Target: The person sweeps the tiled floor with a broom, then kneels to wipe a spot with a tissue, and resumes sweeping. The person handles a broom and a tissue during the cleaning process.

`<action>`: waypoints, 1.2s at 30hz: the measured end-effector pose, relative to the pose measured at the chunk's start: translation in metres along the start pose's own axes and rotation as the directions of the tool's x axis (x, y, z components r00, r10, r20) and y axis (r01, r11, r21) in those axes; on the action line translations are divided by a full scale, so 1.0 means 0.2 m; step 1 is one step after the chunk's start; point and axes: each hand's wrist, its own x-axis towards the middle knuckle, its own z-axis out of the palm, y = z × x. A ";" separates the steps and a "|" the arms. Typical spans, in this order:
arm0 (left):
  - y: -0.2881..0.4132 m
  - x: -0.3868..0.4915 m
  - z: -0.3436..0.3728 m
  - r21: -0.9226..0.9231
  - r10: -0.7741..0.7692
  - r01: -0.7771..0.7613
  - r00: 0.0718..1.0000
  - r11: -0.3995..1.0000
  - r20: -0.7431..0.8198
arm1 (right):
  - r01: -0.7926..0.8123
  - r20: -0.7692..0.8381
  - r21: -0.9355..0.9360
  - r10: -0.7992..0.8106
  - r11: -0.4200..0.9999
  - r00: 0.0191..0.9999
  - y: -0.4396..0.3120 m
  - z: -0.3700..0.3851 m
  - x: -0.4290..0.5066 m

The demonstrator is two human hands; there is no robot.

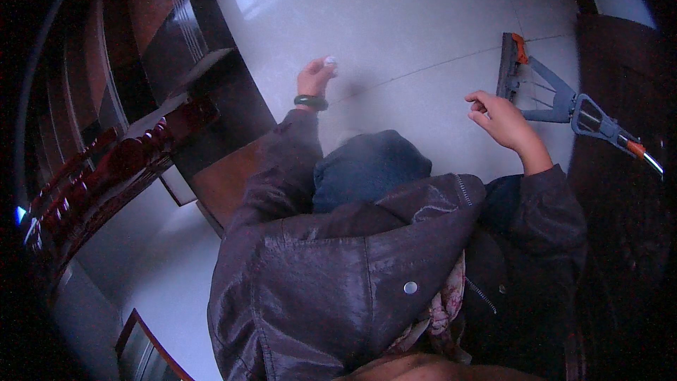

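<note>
My left hand (314, 80), with a dark green bangle at the wrist, has its fingers closed on a small whitish object (330, 62) at their tips; what it is cannot be told. It is above the pale tiled floor, left of my bent knee. My right hand (484, 108) is raised over the floor with curled fingers apart and nothing visible in it. Just beyond it, a squeegee-type mop (550, 96) with a grey frame, orange parts and a metal pole stands at the right, its dark head on the floor.
Brown and black stairs (211, 79) rise at the left beside a glossy dark red wooden banister (127, 161). A dark wooden surface (619, 185) lines the right side. A red-brown framed item (132, 328) shows at the lower left. Window light reflects on the floor (423, 21).
</note>
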 end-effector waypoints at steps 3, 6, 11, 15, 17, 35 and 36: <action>0.07 -0.03 -0.05 0.105 0.023 -0.022 1.000 0.994 -0.012 | -0.024 -0.002 0.004 0.024 1.000 1.000 -0.02 -0.01 0.00; 0.01 -0.07 0.00 0.519 0.024 -0.037 0.999 0.854 0.033 | -0.024 0.003 -0.001 0.024 1.000 1.000 -0.03 -0.01 0.00; -0.25 -0.10 0.19 0.804 0.271 -0.395 0.915 0.445 0.299 | -0.025 0.006 -0.021 0.025 0.999 1.000 -0.03 0.00 0.01; -0.31 -0.09 0.19 0.780 0.264 -0.569 0.819 0.260 0.509 | -0.016 -0.002 0.008 0.016 1.000 1.000 -0.01 0.00 0.01; -0.31 -0.09 0.20 0.725 0.383 -0.635 0.760 0.266 0.525 | -0.010 -0.001 0.002 0.010 1.000 1.000 0.00 0.00 0.00; 0.04 0.11 0.12 -0.013 0.044 -0.043 0.998 0.999 0.050 | -0.043 -0.010 -0.011 0.043 0.999 0.999 0.04 -0.04 -0.05; 0.06 0.11 0.09 -0.122 0.040 -0.036 0.999 0.992 0.035 | -0.040 -0.011 -0.011 0.040 0.999 0.999 0.04 -0.04 -0.05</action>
